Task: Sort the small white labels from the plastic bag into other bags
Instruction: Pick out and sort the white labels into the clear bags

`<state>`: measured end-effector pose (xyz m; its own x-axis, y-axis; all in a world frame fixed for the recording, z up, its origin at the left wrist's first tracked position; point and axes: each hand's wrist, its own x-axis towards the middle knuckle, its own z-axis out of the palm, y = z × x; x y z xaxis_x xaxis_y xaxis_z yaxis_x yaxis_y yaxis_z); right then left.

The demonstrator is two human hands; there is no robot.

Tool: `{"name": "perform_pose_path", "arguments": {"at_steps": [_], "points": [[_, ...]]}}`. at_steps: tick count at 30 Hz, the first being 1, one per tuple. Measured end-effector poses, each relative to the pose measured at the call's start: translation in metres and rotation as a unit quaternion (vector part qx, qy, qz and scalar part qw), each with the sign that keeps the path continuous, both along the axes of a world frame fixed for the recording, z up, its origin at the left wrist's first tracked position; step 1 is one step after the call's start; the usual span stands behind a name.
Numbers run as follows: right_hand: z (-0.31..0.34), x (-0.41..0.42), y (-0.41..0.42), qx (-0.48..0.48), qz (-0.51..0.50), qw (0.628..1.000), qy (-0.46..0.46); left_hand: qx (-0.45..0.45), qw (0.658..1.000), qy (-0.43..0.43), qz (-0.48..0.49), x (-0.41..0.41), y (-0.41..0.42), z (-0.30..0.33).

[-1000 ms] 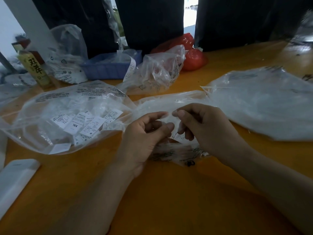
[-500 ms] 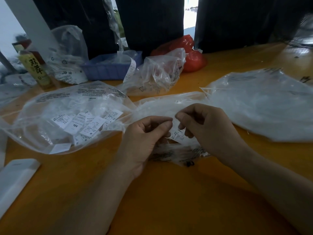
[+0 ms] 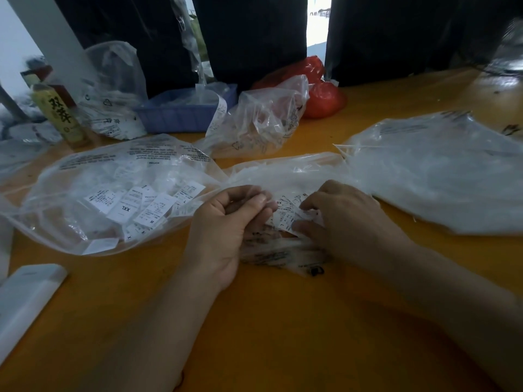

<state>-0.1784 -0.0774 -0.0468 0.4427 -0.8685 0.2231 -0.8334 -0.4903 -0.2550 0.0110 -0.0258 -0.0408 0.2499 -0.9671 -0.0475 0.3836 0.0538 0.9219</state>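
Both hands working the centre-frame label pile.
Left hand (image 3: 226, 222) is pinching clear film, right hand (image 3: 339, 219) is pinching white size labels (image 3: 285, 213); thin labels could be clinging together and getting missorted.

Orange-yellow tabletop (image 3: 283, 335), dark curtains (image 3: 254, 38) behind — a bright daylight gap (image 3: 318, 18) between them, dim room.

The middle bag (image 3: 285, 176) lies on the bench (image 3: 283, 321), and all places here are told from it. Both hands meet at its near edge, the left hand (image 3: 223, 230) left of the right hand (image 3: 345, 222), with loose labels (image 3: 291, 213) between them. Left of it lies a bag holding labels (image 3: 119, 190); right of it a flat bag (image 3: 441, 174). Behind it sits a crumpled bag (image 3: 260, 123), with a tray (image 3: 181, 114) farther back-left.
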Motion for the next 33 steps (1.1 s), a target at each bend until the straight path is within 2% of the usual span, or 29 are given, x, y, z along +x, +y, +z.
{"name": "perform_pose_path", "arguments": {"at_steps": [3,8,11,15,17,25,33], "points": [[-0.008,0.005,0.001,-0.014,0.014,0.999,0.047,-0.004,1.000,0.004,0.008,0.000,-0.001,-0.001],[-0.008,0.008,-0.001,0.017,0.023,0.999,-0.027,-0.006,1.000,-0.003,0.005,-0.001,-0.002,-0.003],[-0.005,0.006,0.001,0.036,0.011,0.989,-0.146,-0.002,1.000,-0.025,0.005,0.000,-0.001,-0.003],[0.004,0.001,0.004,0.052,-0.006,0.942,-0.333,0.002,1.000,0.002,-0.007,0.000,-0.001,-0.001],[0.008,-0.001,0.005,0.074,-0.006,0.921,-0.382,0.003,1.000,0.005,-0.009,-0.001,-0.001,-0.001],[0.011,-0.003,0.006,0.021,-0.006,0.927,-0.374,0.004,0.999,-0.027,-0.025,-0.003,0.001,0.000],[0.015,-0.004,0.009,0.000,0.011,0.902,-0.432,0.006,0.998,-0.034,-0.056,-0.005,0.003,0.002]]}}
